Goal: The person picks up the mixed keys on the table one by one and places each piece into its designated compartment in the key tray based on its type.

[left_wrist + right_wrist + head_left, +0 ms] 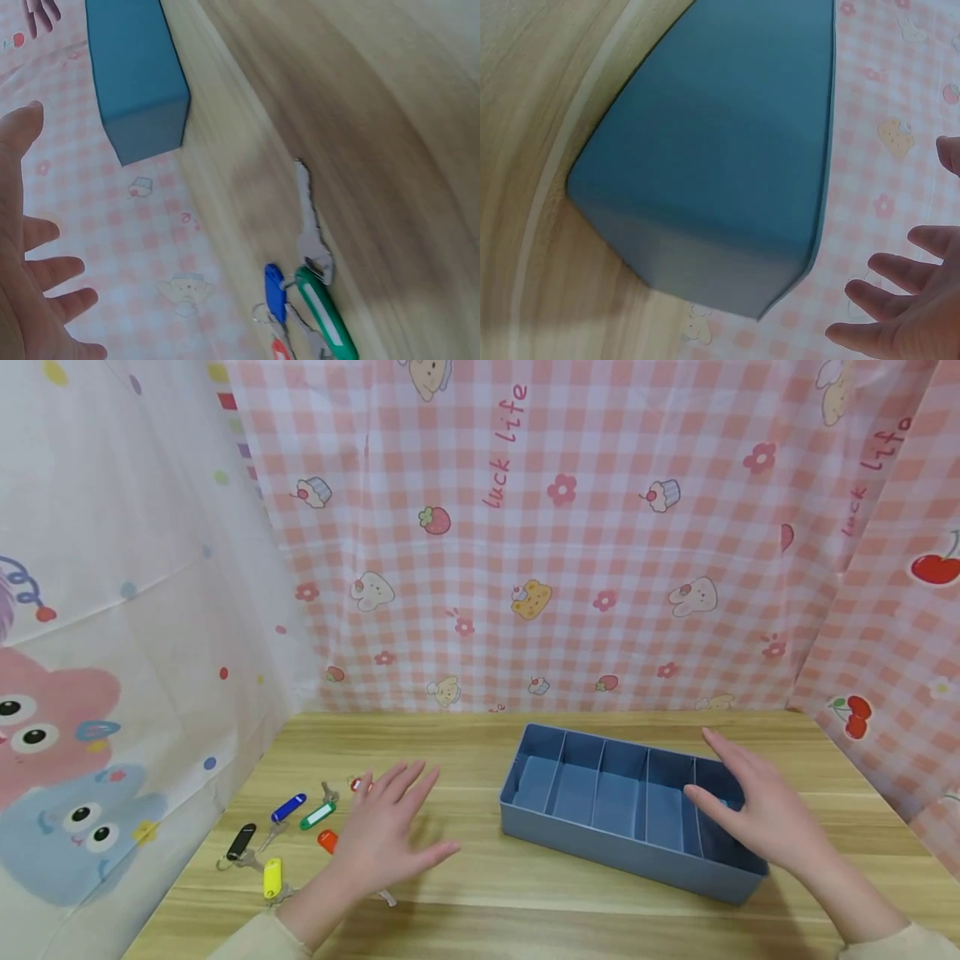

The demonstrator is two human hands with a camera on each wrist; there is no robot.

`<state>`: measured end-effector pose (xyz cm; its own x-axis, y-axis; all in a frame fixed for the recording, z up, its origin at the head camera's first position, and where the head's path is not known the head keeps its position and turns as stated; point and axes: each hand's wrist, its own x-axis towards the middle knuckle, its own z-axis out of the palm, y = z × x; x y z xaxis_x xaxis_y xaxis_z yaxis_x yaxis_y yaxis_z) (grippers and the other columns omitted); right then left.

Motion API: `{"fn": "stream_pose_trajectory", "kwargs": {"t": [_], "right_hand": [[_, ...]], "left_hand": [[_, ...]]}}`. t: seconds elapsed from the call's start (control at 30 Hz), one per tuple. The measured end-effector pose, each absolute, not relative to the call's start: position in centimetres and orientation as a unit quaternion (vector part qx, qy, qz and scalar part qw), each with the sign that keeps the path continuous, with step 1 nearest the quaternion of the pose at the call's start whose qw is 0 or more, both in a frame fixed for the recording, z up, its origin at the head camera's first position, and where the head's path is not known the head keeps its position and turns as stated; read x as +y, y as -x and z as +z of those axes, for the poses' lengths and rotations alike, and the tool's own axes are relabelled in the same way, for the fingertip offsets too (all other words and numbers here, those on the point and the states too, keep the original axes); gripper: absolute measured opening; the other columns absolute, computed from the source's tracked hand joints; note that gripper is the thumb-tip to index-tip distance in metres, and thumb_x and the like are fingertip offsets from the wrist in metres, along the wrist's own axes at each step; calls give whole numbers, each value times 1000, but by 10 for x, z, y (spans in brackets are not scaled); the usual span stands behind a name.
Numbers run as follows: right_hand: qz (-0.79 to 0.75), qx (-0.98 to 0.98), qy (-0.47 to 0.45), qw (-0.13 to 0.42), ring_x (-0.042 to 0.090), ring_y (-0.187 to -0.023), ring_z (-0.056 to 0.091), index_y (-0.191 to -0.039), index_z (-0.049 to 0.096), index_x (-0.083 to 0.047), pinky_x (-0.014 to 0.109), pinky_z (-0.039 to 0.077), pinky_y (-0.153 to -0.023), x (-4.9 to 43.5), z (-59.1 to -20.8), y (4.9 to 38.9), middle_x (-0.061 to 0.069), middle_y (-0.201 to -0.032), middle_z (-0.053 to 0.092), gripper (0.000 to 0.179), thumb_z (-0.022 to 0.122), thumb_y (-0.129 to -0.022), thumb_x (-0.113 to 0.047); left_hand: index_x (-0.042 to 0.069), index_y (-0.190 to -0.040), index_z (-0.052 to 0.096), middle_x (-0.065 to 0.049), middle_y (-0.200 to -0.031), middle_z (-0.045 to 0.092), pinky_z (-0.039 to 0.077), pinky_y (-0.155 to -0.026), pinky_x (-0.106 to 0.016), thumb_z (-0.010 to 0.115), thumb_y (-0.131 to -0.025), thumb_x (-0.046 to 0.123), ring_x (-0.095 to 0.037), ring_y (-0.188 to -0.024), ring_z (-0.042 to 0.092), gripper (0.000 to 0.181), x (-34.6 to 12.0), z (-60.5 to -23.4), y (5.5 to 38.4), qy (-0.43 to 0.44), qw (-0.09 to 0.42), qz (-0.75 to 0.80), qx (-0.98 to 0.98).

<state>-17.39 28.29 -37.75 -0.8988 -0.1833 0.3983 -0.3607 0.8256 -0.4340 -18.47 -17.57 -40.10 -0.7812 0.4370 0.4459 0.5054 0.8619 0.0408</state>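
A blue-grey box (622, 853) with several divided compartments stands at a slant on the table. My right hand (772, 818) hovers over its right end, fingers extended and holding nothing. My left hand (386, 835) is spread above the table, left of the box, also holding nothing. Around and beneath it lie keys with coloured tags: a blue tag (288, 807), a green tag (318, 815), a black tag (242, 842), a yellow tag (272, 877), an orange-red tag (327, 841) and a red tag (360, 784). The left hand partly hides some of them; one key (387, 898) pokes out below it.
The wooden table (465, 893) meets a pink checked cloth (480, 552) at the back. A white patterned cloth (172, 635) hangs on the left, and another checked cloth (885, 635) on the right.
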Motion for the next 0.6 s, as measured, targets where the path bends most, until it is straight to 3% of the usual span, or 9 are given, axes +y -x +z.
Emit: {"fn": "stream_pose_trajectory", "kwargs": {"t": [0.37, 0.6], "right_hand": [[297, -947, -79, 98, 60, -127, 35, -154, 26, 0, 75, 32, -91, 308, -381, 170, 37, -145, 36, 81, 66, -95, -39], [345, -936, -44, 57, 58, -126, 39, -154, 23, 4, 70, 39, -91, 321, -382, 167, 39, -143, 38, 80, 61, -99, -39]], "left_hand": [[9, -139, 58, -12, -136, 59, 34, -103, -64, 79, -71, 63, -36, -122, 54, 89, -191, -408, 184, 283, 263, -100, -917], [8, -136, 60, -12, -132, 61, 37, -101, -62, 80, -70, 61, -34, -120, 55, 87, -201, -414, 184, 282, 267, -107, -915]]}}
